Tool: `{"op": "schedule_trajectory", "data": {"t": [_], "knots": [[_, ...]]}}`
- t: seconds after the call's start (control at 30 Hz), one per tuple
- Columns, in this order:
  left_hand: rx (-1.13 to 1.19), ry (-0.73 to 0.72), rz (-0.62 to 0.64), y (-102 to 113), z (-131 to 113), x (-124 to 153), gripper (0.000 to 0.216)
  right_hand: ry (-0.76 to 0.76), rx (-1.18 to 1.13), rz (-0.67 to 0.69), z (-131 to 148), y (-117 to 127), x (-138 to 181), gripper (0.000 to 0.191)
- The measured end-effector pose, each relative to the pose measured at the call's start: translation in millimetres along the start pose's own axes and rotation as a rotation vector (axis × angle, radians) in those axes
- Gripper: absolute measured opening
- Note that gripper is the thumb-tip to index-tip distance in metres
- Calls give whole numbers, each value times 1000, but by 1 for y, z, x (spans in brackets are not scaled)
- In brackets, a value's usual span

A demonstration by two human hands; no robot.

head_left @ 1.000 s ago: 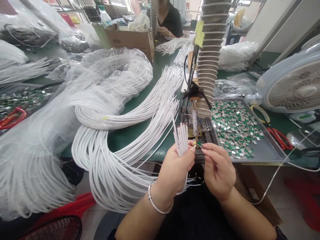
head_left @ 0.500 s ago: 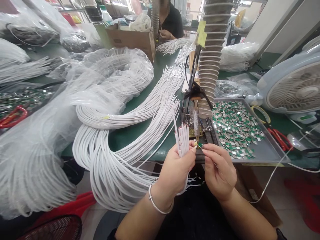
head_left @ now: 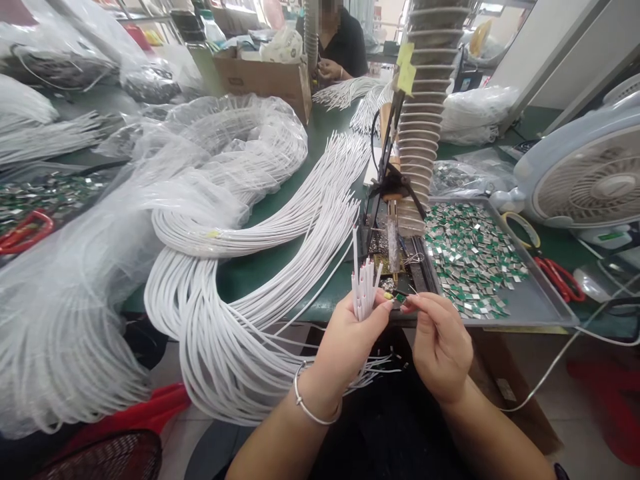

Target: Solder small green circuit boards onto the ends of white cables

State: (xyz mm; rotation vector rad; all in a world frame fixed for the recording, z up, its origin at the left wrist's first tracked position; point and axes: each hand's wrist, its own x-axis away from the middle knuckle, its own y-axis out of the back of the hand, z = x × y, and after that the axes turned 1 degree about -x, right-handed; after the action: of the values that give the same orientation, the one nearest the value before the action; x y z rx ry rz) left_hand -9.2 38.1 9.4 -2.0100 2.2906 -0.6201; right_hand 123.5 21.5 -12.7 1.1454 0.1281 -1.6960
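Observation:
My left hand (head_left: 345, 340) is closed around a bundle of white cables (head_left: 365, 287), their cut ends pointing up. At its thumb and fingertips sits a small green circuit board (head_left: 400, 298), with a bit of yellow beside it. My right hand (head_left: 443, 343) is pinched on a thin wire (head_left: 413, 290) that looks like solder wire; its fingertips are close to the board, and I cannot tell whether they touch it. Just above the board, a soldering iron (head_left: 393, 243) is mounted with its tip down. More white cables (head_left: 220, 340) curve from the table to below my left hand.
At right, a grey tray (head_left: 545, 303) holds many small boards, with red-handled scissors (head_left: 560, 277) and a fan (head_left: 595, 160) beyond it. A ribbed hose (head_left: 423, 120) stands behind the iron. Plastic-wrapped cables (head_left: 210, 147) fill the left. Across the table sits another person (head_left: 345, 43).
The board and my fingertips have shifted slightly down, away from the iron's tip. The right hand's wire now angles upward, and the cable ends in my left hand have shifted.

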Motion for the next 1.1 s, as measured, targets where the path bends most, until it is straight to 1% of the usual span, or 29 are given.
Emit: {"op": "schedule_trajectory", "data": {"t": [0.1, 0.2, 0.27, 0.4, 0.5, 0.63, 0.7, 0.8, 0.9, 1.1], "knots": [[-87, -26, 23, 4, 3, 2, 12, -12, 54, 30, 1, 0, -3, 21], [-161, -6, 45, 6, 2, 3, 15, -14, 80, 52, 1, -1, -5, 14], [-189, 10, 57, 7, 0, 3, 15, -18, 80, 54, 0, -2, -5, 13], [-181, 2, 84, 6, -3, 2, 14, 6, 32, 65, -2, -3, -6, 16], [-136, -5, 62, 4, -4, 1, 12, 9, -13, 77, -1, -3, -4, 22], [-109, -39, 21, 2, -5, 1, 7, -120, -95, 59, 0, -3, 2, 29], [-109, -35, 5, 0, -6, 0, 6, -154, -133, 40, -1, -3, 4, 30], [-97, -18, -13, -2, -9, -1, 8, -104, -196, 34, -3, -2, 4, 30], [-86, -35, -23, -4, -12, -2, 10, -53, -248, 54, -5, -1, 1, 30], [-77, -55, -18, -3, -11, -3, 8, -54, -230, 56, -5, -1, -2, 29]]}}
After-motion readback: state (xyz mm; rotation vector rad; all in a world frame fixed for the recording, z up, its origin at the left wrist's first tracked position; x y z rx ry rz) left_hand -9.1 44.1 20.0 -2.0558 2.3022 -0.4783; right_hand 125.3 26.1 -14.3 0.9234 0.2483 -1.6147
